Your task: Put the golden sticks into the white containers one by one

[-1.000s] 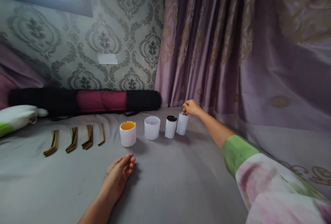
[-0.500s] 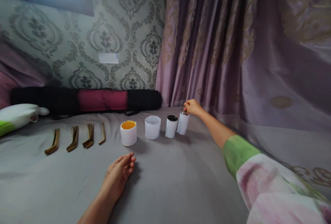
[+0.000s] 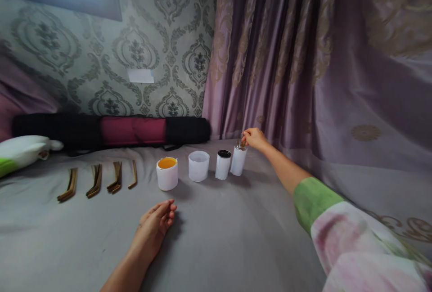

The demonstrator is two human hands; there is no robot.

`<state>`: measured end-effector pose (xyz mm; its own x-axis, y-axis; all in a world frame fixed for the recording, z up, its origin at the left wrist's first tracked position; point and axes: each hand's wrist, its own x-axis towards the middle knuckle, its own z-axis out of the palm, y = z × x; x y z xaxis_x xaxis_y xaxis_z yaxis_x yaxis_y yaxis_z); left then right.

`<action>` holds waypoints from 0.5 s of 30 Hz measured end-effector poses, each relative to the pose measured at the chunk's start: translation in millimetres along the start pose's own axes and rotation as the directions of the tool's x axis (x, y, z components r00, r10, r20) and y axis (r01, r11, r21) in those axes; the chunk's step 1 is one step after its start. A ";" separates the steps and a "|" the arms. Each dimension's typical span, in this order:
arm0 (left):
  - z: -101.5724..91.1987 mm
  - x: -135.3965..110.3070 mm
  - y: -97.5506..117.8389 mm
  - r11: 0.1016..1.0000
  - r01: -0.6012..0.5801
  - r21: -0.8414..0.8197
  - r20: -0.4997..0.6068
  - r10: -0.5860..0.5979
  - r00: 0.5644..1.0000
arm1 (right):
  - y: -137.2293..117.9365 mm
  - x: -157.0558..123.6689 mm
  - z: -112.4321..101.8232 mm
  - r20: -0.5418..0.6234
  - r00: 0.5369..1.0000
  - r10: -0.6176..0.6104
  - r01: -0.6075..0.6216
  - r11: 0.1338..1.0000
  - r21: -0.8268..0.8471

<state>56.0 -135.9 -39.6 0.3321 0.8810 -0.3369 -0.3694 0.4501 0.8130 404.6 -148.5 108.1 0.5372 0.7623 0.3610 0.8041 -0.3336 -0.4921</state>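
Observation:
A row of white cylindrical containers stands on the grey sheet (image 3: 236, 238). From the left they are one filled with orange (image 3: 167, 174), a wider one (image 3: 198, 166), a dark-topped one (image 3: 222, 165) and a slim one (image 3: 238, 161). My right hand (image 3: 254, 139) is stretched out over the slim container, its fingers pinched on something thin and dark at the mouth that I cannot make out. My left hand (image 3: 155, 222) rests palm down on the sheet in front of the orange container, fingers loosely extended, holding nothing.
Several brown curved pieces (image 3: 95, 181) lie in a row left of the containers. A black and maroon rolled bag (image 3: 111, 131) lies along the patterned wall. A white and green cushion (image 3: 20, 151) sits far left. Purple curtains (image 3: 303, 80) hang behind and to the right.
My right hand has lifted slightly above the slim container's mouth, so a thin dark bit now shows beneath the fingers. My left hand has stayed where it was.

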 end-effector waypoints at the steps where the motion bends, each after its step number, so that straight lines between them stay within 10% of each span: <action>1: -0.2 0.0 -0.2 1.000 0.000 0.000 0.001 0.000 1.000 | 0.7 -0.5 -0.4 -0.004 1.000 0.002 -0.002 1.000 0.003; 15: 4.0 -3.2 3.5 1.000 0.017 0.011 -0.027 -0.016 1.000 | 5.3 -8.7 -3.7 -0.036 0.999 0.008 -0.005 0.997 0.080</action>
<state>57.1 -137.8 -33.8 0.3148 0.8771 -0.3627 -0.3540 0.4630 0.8126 405.2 -158.9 105.3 0.5520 0.7395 0.3853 0.7787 -0.2918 -0.5555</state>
